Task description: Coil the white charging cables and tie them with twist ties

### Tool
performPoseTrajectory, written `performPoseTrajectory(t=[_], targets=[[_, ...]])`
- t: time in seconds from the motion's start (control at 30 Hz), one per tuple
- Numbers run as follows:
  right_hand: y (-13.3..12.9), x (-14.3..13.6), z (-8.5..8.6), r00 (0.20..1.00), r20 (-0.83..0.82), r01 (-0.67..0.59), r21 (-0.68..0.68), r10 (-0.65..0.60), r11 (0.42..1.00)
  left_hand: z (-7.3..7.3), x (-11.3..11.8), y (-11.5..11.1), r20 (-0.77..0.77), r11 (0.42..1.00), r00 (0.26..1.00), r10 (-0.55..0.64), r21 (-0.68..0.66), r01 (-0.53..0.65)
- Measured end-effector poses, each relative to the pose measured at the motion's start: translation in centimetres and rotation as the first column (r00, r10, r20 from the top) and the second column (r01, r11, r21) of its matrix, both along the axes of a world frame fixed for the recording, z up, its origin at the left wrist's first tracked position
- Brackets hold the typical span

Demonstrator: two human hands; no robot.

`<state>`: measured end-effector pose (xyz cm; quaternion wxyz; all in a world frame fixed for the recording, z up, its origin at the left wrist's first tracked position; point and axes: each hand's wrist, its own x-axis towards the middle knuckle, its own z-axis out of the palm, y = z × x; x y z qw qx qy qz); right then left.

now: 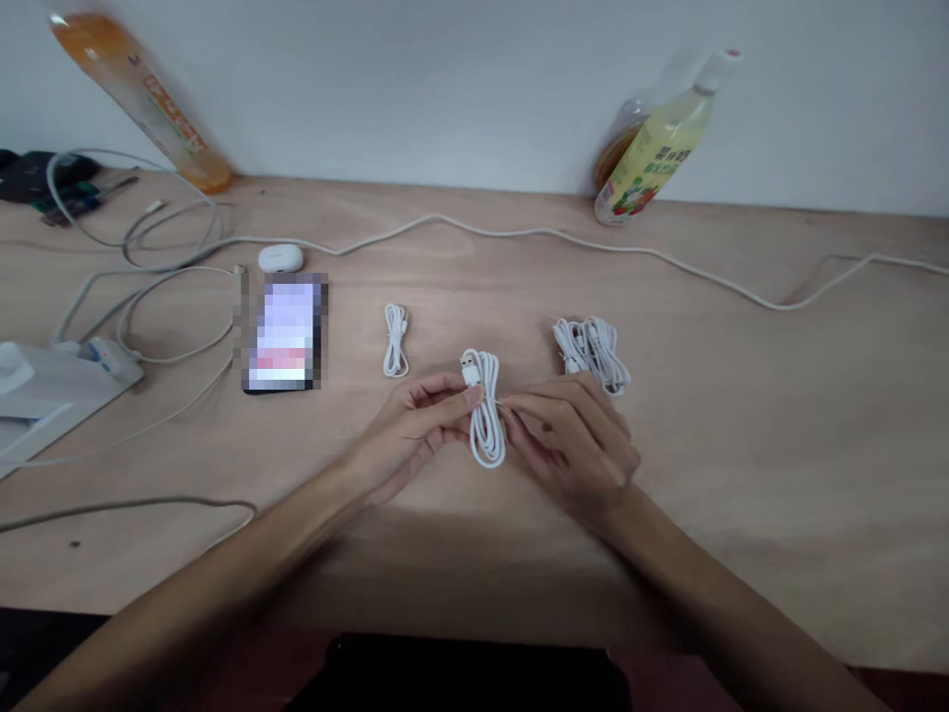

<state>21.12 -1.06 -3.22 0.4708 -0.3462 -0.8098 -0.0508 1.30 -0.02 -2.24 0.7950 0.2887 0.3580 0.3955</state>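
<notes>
A coiled white USB cable is held upright above the table, its USB plug at the upper left of the coil. My left hand grips it from the left, thumb across its middle. My right hand is closed at the right side of the coil, its fingertips pinching a thin tie that comes off the middle. Behind my left hand, one small coiled white cable lies on the table. A pile of coiled white cables rests just beyond my right hand.
A phone and a white earbud case lie at the left, near loose cables and a white power strip. An orange bottle and a yellow bottle stand by the wall. A long white cord crosses the table's back.
</notes>
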Motion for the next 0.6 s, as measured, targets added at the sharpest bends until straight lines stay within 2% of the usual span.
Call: performPoseTrajectory(t=[0.13,0.2,0.6], targets=[[-0.08,-0.1,-0.25,0.99,-0.142,-0.054,-0.244,0.019,0.968,-0.05,-0.04,0.07,0.011,0.999,1.0,0.028,0.015,-0.028],[-0.15,-0.07,-0.47,0.985,-0.169,-0.083,-0.295,0.034,0.952,-0.07,-0.01,0.09,0.015,1.0,1.0,0.02,0.023,-0.02],[0.01,0.21,-0.5,0.992,-0.053,-0.121,-0.254,0.111,0.959,-0.41,-0.33,0.14,0.091,0.995,0.991,-0.099,0.021,0.097]])
